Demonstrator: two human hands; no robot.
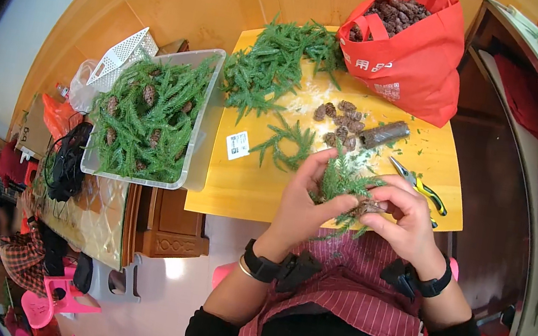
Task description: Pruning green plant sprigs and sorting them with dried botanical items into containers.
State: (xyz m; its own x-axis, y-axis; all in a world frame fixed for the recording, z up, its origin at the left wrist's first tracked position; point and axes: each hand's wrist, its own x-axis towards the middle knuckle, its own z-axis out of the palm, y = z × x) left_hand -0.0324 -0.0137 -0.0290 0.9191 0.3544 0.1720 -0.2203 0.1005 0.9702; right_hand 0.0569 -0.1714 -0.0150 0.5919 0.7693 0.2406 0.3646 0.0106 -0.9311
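Over the front edge of the yellow table, my left hand (309, 201) is closed on a green artificial pine sprig (339, 181). My right hand (405, 216) pinches a brown pine cone (368, 207) against the sprig's lower right side; fingers hide part of both. Just beyond my hands lie several loose pine cones (345, 118) and a dark roll (385, 135). Pliers (419, 185) with yellow and black handles rest right of my right hand. Left of my hands is another sprig (285, 144), bent into a curve.
A red bag (411, 71) full of pine cones stands at the table's back right. Green sprigs (265, 62) are heaped at the back left. A clear bin (202, 122) of sprigs with cones stands left. A white card (237, 145) lies on the yellow table (236, 194). Another person (23, 256) sits far left.
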